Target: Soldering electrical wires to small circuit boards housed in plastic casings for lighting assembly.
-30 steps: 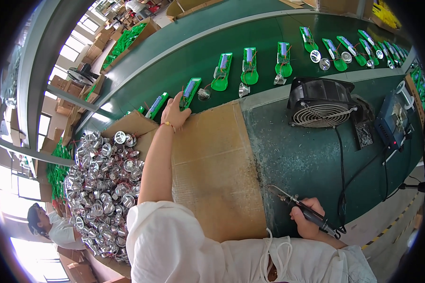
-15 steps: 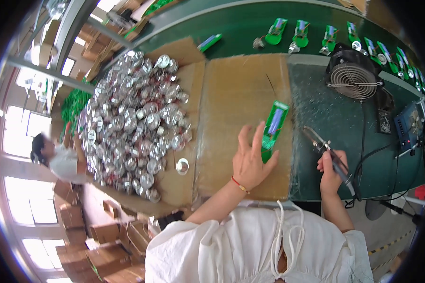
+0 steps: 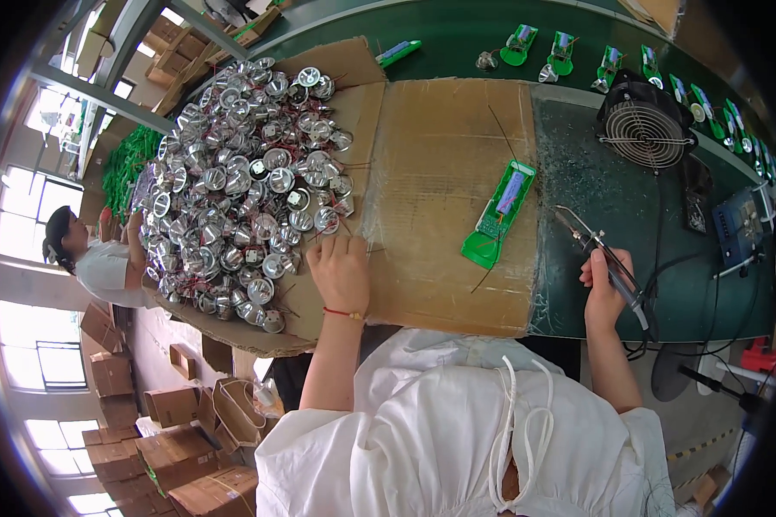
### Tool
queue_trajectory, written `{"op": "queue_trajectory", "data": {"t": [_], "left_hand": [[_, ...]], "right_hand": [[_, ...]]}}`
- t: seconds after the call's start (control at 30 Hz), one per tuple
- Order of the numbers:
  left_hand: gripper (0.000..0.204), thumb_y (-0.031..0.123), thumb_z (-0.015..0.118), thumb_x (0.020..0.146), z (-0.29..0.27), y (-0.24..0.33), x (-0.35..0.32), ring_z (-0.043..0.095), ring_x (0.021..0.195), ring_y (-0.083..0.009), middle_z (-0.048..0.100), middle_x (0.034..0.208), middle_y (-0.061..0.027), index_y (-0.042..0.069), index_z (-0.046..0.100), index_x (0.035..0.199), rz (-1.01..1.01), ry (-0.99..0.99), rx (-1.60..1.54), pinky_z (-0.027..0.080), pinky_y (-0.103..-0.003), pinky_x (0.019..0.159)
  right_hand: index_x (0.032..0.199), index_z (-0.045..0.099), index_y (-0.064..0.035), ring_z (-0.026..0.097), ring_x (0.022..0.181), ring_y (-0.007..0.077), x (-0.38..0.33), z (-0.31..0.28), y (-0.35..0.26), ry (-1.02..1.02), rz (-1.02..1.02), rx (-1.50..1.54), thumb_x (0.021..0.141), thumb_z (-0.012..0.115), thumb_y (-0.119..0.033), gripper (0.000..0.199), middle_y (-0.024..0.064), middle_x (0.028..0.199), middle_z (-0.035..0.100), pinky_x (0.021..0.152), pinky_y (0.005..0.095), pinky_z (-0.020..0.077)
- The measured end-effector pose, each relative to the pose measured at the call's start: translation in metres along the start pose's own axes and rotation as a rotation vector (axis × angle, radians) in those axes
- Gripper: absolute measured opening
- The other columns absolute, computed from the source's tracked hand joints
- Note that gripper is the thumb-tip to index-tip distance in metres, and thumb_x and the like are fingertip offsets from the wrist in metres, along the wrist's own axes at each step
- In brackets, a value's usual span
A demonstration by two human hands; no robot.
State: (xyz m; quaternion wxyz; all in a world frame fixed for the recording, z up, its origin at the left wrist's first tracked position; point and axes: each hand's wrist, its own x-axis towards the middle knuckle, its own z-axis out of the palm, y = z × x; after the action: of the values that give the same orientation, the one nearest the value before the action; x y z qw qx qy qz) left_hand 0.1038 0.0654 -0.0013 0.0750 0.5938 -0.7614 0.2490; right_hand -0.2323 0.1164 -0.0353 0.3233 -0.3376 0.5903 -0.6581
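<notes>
Green circuit-board holder (image 3: 498, 215) lies flat on the cardboard sheet (image 3: 440, 189), near the sheet's right edge, one end toward the person, a thin wire trailing from it. No hand touches it; it sits between the two hands.

Pile of silver reflector cups (image 3: 250, 185) with red leads covers the left cardboard flap (image 3: 233, 332); no bin visible, the cups lie loose and heaped on the flap. The pile ends just beside the sheet.

Left hand (image 3: 342, 274): palm down at the near edge of the pile, fingers (image 3: 332, 250) slightly spread and bent, tips among the nearest cups. Whether a cup is actually pinched cannot be told. Red cord at the wrist.

Right hand (image 3: 605, 289): closed around the handle of a soldering iron (image 3: 599, 250), tip pointing up and left over the green mat (image 3: 595, 172), clear of the holder. Cable runs from the handle toward the lower right.

Further out: small black fan (image 3: 645, 129) at the mat's far edge; row of more green holders (image 3: 560, 53) on the conveyor belt (image 3: 457, 26); another person (image 3: 103, 263) at far left; cardboard boxes (image 3: 172, 439) on the floor.
</notes>
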Motion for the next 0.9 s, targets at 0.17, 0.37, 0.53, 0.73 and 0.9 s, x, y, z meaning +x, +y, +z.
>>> {"op": "queue_trajectory", "data": {"t": [0.17, 0.37, 0.53, 0.73, 0.9], "left_hand": [[0.013, 0.015, 0.060, 0.079, -0.026, 0.046, 0.025, 0.060, 0.060, -0.0216, 0.062, 0.070, -0.0124, 0.003, 0.063, 0.080, -0.324, -0.228, -1.055, 0.045, -0.032, 0.055], [0.014, 0.014, 0.065, 0.075, -0.021, 0.088, 0.043, 0.059, 0.059, -0.0194, 0.060, 0.070, -0.0103, 0.000, 0.063, 0.075, -0.184, -0.295, -1.210, 0.045, -0.028, 0.054], [0.012, 0.012, 0.065, 0.075, -0.008, 0.095, 0.047, 0.057, 0.059, -0.0181, 0.055, 0.079, -0.0099, 0.000, 0.064, 0.074, -0.092, -0.271, -1.169, 0.045, -0.028, 0.054], [0.011, 0.012, 0.066, 0.074, -0.006, 0.097, 0.046, 0.057, 0.059, -0.0175, 0.056, 0.078, -0.0095, 0.001, 0.064, 0.074, -0.144, -0.304, -1.226, 0.045, -0.027, 0.054], [0.012, 0.013, 0.066, 0.074, -0.002, 0.095, 0.048, 0.057, 0.060, -0.0176, 0.057, 0.077, -0.0095, 0.001, 0.064, 0.074, -0.173, -0.347, -1.276, 0.046, -0.027, 0.055]], "right_hand": [[0.086, 0.050, 0.0015, 0.053, 0.055, 0.0080, -0.015, 0.002, -0.007, -0.040, -0.046, -0.018, 0.081, 0.060, -0.009, 0.015, 0.0060, 0.066, 0.056, 0.050, 0.0199, 0.0443], [0.083, 0.050, 0.0018, 0.056, 0.054, 0.0100, -0.041, 0.009, -0.018, -0.315, -0.232, -0.172, 0.077, 0.062, -0.004, 0.015, 0.0076, 0.066, 0.058, 0.050, 0.0218, 0.0458], [0.080, 0.049, 0.0016, 0.056, 0.053, 0.0088, -0.038, 0.024, -0.019, -0.302, -0.204, -0.168, 0.078, 0.064, -0.007, 0.017, 0.0083, 0.064, 0.059, 0.048, 0.0212, 0.0454], [0.078, 0.049, 0.0006, 0.054, 0.053, 0.0077, -0.038, 0.031, -0.013, -0.306, -0.178, -0.134, 0.078, 0.062, -0.007, 0.016, 0.0074, 0.063, 0.058, 0.046, 0.0210, 0.0446], [0.077, 0.048, -0.0007, 0.052, 0.050, 0.0060, -0.032, 0.033, -0.021, -0.325, -0.162, -0.130, 0.078, 0.063, -0.007, 0.016, 0.0050, 0.059, 0.057, 0.046, 0.0193, 0.0417]]}}
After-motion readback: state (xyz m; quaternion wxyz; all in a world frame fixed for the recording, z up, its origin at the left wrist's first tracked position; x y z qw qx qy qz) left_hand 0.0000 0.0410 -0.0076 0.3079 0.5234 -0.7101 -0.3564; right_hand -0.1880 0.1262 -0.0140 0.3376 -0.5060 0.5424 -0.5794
